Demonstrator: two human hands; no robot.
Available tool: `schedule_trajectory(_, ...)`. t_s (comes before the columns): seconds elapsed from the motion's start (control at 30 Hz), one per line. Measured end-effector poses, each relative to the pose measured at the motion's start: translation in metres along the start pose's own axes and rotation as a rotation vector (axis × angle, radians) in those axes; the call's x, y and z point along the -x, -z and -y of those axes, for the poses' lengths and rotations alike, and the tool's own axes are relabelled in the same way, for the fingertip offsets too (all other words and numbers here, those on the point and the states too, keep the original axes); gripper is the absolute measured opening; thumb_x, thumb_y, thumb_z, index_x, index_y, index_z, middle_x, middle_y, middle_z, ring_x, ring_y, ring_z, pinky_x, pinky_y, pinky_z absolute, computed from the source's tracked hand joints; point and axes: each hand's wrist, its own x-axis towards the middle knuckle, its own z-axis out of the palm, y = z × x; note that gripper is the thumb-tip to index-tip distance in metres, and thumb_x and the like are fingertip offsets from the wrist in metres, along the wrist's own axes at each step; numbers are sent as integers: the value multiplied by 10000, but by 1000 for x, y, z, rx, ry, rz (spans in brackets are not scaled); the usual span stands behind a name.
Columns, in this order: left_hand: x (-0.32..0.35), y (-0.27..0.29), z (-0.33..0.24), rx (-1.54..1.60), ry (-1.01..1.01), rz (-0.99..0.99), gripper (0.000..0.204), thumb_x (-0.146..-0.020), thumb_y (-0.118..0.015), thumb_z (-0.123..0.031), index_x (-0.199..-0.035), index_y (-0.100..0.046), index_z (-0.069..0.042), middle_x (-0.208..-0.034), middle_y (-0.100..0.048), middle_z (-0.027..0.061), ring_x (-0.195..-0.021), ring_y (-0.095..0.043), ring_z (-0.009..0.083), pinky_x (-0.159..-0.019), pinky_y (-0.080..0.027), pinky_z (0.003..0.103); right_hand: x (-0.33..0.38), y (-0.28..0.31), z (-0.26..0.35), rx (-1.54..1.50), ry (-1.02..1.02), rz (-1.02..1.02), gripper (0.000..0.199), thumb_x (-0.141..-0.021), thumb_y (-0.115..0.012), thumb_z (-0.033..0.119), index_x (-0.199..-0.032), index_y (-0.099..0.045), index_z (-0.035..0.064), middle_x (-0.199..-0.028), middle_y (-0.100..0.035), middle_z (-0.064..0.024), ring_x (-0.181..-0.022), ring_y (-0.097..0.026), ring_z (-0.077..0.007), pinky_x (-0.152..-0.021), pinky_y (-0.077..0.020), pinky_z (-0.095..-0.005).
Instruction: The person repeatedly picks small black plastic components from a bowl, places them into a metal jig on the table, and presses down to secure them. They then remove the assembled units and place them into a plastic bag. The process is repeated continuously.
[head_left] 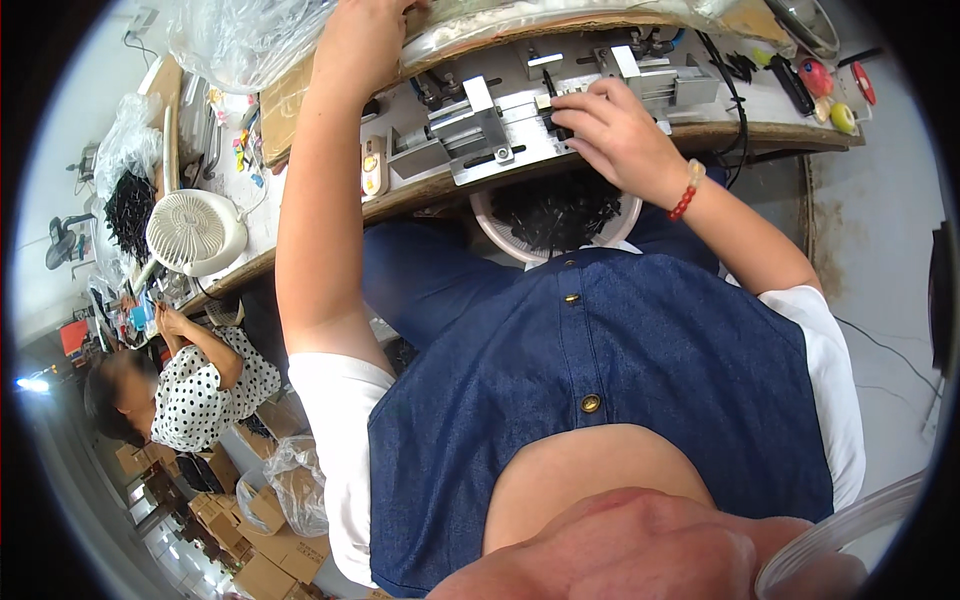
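Note:
My right hand point(622, 138) is at the middle of a metal clamping fixture point(490, 125) on the bench. Its fingers are bent and close on a slim black part point(549, 84) that stands in the fixture's centre, though the fingertips partly hide it. My left hand point(362, 45) reaches up past the fixture to the far side, beside clear plastic sheeting point(240, 40). The picture's top edge cuts off most of its fingers, so what they touch is hidden. Below the bench edge, a pale round basket point(484, 215) holds many small black parts point(560, 212).
A white fan point(196, 232) stands on the bench at left, past a cardboard piece point(287, 115). Black cables point(738, 110) hang at the fixture's right, near small coloured items point(815, 77). Another person point(200, 400) works at lower left, beside cardboard boxes point(275, 555).

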Motion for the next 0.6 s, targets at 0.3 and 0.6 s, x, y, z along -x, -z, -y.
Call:
schedule_trajectory(0.3,11,5,-57,686,142,-183,207,-846,-717,-17,-1044,-756,-64,-1068,-729,112,-955,-680,282,-826,-543,369,-96,62,-103,207,54,-58,213,-818,-672,3,-1017,-714,65,-1078,-633,-113,-1052,-566,-332,-919,-487,-405)
schedule_trajectory(0.6,104,-72,-147,722,159,-188,265,-851,-815,-82,-1112,-790,-123,-1047,-748,83,-724,-689,163,-645,-563,297,-112,54,-124,-270,-117,-139,116,-919,-717,90,-1033,-732,77,-951,-560,-38,-916,-541,-188,-789,-462,-323)
